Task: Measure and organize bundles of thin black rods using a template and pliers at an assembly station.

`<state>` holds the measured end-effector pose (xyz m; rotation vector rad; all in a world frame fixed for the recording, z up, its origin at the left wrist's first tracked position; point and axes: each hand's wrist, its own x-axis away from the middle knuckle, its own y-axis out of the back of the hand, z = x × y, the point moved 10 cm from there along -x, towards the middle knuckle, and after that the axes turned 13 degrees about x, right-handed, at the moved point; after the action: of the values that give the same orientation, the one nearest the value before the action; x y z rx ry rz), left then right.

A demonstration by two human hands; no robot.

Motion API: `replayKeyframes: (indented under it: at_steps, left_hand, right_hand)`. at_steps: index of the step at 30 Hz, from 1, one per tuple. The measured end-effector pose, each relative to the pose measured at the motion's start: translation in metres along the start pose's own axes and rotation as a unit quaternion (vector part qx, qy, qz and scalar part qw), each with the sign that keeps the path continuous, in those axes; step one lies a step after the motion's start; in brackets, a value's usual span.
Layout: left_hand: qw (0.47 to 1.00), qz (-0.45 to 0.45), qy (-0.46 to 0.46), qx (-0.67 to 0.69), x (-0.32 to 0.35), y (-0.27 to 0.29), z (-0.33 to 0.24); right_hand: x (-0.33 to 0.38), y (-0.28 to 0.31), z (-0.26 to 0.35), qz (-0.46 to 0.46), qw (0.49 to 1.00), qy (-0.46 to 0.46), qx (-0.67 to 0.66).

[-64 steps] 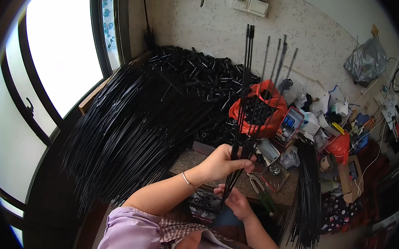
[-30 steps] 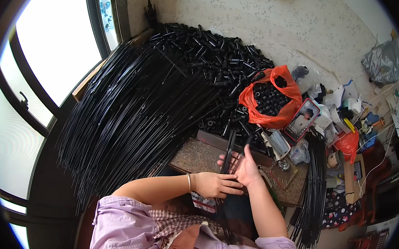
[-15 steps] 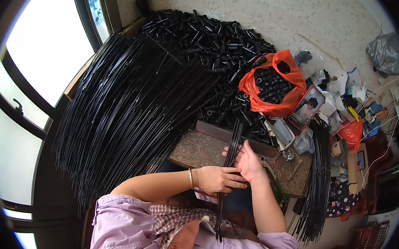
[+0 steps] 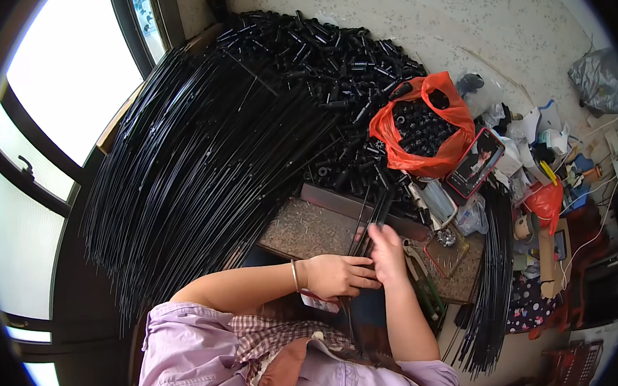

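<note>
A small bundle of thin black rods [image 4: 373,217] runs from a low brown work board [image 4: 304,229] down toward my lap. My left hand [image 4: 339,275] is closed around the bundle near its lower part, a thin bracelet on the wrist. My right hand [image 4: 387,252] presses against the same rods from the right, fingers curled on them. The rods' upper ends point at a heap of short black tubes [image 4: 343,56].
A big fan of long black rods [image 4: 201,164] covers the floor at left beside a window. An orange bag [image 4: 422,126] of black caps, a phone [image 4: 475,161], pliers [image 4: 419,264], another rod bundle [image 4: 494,273] and cluttered small items lie at right.
The view has tilted downward since the earliest frame. My hands came down from near the orange bag to my lap with the rod bundle, and now grip it closer together.
</note>
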<state>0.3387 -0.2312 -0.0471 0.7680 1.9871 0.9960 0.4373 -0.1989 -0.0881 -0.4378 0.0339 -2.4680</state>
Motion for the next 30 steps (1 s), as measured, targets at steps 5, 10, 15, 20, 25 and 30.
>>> replayKeyframes:
  at_steps: [5, 10, 15, 20, 25, 30]
  left_hand:
    - [0.998, -0.054, -0.010, 0.008, 0.000, 0.010, -0.008]
    - [1.000, -0.012, 0.018, 0.006, -0.001, 0.003, 0.001]
    - [0.998, -0.056, -0.038, 0.013, 0.005, 0.004, -0.014]
    - [0.995, -0.098, -0.013, 0.011, 0.007, 0.013, -0.016]
    - [0.997, -0.060, 0.039, 0.002, 0.005, 0.005, 0.001]
    - [0.999, -0.035, 0.015, 0.021, 0.005, 0.003, -0.001]
  right_hand:
    - [-0.003, -0.026, 0.036, 0.115, 0.984, 0.078, -0.114]
    - [0.004, 0.032, 0.039, -0.163, 0.983, 0.054, 0.065]
    - [-0.004, -0.005, -0.018, -0.002, 0.994, -0.100, -0.039]
    - [0.015, -0.018, 0.070, 0.003, 0.973, 0.215, 0.080]
    - [0.017, 0.040, 0.062, -0.213, 0.927, 0.177, 0.253]
    - [0.003, -0.010, -0.012, 0.026, 0.997, -0.071, -0.031]
